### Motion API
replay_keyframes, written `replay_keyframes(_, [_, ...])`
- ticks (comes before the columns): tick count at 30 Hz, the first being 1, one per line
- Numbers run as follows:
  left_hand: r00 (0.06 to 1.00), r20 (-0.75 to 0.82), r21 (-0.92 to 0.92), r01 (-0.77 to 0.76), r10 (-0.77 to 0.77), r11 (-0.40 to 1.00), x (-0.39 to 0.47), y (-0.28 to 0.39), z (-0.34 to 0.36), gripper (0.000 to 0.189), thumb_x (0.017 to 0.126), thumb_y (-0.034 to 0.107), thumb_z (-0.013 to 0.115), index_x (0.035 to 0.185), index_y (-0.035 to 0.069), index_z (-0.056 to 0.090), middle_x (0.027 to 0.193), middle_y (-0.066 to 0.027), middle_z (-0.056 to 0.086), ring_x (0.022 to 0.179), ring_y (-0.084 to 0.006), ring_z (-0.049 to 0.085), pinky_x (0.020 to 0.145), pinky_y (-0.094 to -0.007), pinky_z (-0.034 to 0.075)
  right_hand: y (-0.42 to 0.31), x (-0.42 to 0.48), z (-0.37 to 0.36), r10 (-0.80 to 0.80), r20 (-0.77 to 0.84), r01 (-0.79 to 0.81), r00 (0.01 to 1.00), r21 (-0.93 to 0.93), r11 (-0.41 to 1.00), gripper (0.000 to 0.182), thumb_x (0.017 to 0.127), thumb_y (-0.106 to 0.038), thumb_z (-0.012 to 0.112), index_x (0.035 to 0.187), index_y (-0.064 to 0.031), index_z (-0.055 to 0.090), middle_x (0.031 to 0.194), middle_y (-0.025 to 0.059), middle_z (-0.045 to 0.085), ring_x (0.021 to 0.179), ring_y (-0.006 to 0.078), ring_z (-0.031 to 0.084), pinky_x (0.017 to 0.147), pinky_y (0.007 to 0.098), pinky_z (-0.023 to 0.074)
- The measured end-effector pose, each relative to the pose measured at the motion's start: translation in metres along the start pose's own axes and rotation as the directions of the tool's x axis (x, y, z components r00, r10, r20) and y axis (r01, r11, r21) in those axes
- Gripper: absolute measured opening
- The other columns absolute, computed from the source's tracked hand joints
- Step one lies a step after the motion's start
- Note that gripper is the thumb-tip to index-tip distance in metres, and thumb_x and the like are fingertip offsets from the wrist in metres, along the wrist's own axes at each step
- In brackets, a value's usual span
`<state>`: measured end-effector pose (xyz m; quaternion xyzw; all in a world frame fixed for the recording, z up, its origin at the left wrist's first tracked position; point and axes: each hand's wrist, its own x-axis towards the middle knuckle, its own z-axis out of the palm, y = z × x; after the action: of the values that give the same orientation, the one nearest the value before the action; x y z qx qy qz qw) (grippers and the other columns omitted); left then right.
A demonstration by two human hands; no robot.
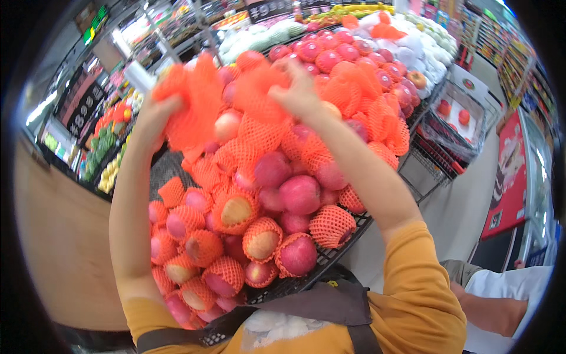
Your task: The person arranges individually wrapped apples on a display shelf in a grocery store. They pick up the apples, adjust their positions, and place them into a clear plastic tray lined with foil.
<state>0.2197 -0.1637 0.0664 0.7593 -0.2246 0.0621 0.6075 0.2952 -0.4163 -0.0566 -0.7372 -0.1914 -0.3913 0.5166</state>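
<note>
My left hand (166,110) grips a bunch of orange foam fruit nets (196,108) over the left side of the apple display; motion blurs them. Farther right, my right hand (294,90) holds another blurred orange foam net (258,93) above the heap. Below both hands lie red apples (300,194), some bare and some in foam nets. More loose nets (349,88) rest on the heap to the right of my right hand.
A wire cart (424,163) bearing an open carton (460,117) with a few apples stands to the right. White-netted fruit (409,55) lies at the back. A person in a white shirt (504,287) is at the lower right. A wooden panel (62,248) lies left.
</note>
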Motion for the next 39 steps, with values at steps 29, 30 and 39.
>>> replay_keyframes(29, [0.962, -0.117, 0.596, 0.265, -0.245, 0.758, -0.041, 0.015, 0.065, 0.033, 0.086, 0.024, 0.064, 0.111, 0.003, 0.056, 0.108, -0.0025, 0.058, 0.090, -0.0095, 0.055, 0.082, -0.0258, 0.045, 0.194, 0.120, -0.072, -0.026, 0.615, 0.422, 0.788, -0.510, 0.749, 0.064, 0.067, -0.026, 0.075, 0.125, -0.0184, 0.051, 0.126, 0.0214, 0.045, 0.110, 0.0390, 0.053, 0.088, 0.0462, 0.0472])
replay_keyframes(30, [0.963, -0.147, 0.690, 0.263, -0.226, 0.674, -0.049, 0.021, 0.075, 0.033, 0.085, 0.024, 0.065, 0.109, 0.004, 0.056, 0.101, -0.0047, 0.060, 0.084, -0.0106, 0.057, 0.078, -0.0267, 0.047, 0.210, 0.117, -0.071, 0.033, 0.716, 0.472, 0.698, -0.494, 0.730, 0.064, 0.067, -0.027, 0.074, 0.126, -0.0174, 0.050, 0.128, 0.0221, 0.043, 0.111, 0.0398, 0.051, 0.090, 0.0458, 0.0460])
replay_keyframes(39, [0.783, -0.621, 0.767, 0.614, -0.025, 0.183, -0.109, 0.056, -0.010, 0.041, 0.077, 0.035, 0.066, 0.106, 0.007, 0.060, 0.095, -0.0112, 0.066, 0.089, -0.0268, 0.063, 0.078, -0.0367, 0.050, 0.222, 0.117, -0.054, 0.514, 0.829, 0.657, 0.219, -0.515, 0.551, 0.079, 0.075, -0.029, 0.069, 0.142, -0.0215, 0.027, 0.149, 0.0199, 0.020, 0.134, 0.0396, 0.027, 0.105, 0.0559, 0.0274])
